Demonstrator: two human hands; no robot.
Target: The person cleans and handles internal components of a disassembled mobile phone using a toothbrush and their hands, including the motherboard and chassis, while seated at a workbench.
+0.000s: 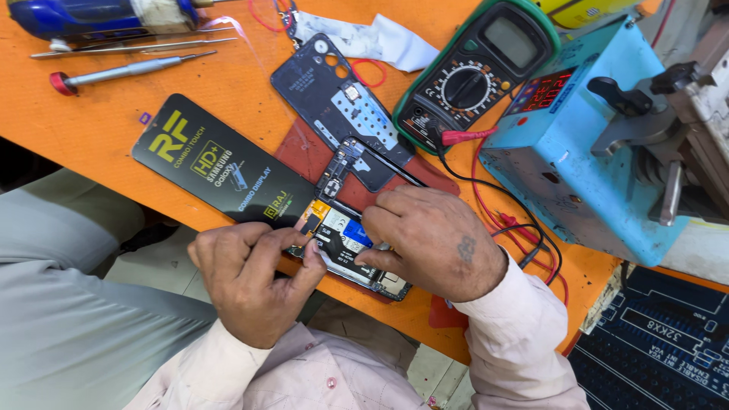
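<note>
Phone: opened phone [345,250] lies at the orange bench's [99,129] near edge, lower centre of frame.
Left hand [250,277]: fingers pinch a part at the phone's left end.
Right hand [437,243]: fingers press down on the phone.
Around: black display panel [220,163] left; back cover [338,106] above; green multimeter [478,64] upper right.

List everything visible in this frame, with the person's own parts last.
opened phone: 1, black with exposed boards, table's near edge under both hands
display panel: 1, black, left of phone
back cover frame: 1, dark, centre
multimeter: 1, green and black, upper centre
blue machine: 1, light blue, right
screwdriver: 1, silver with red cap, upper left
tweezers: 1, silver, above screwdriver
table: 1, orange
left hand: fingers on phone
right hand: fingers on phone
</note>
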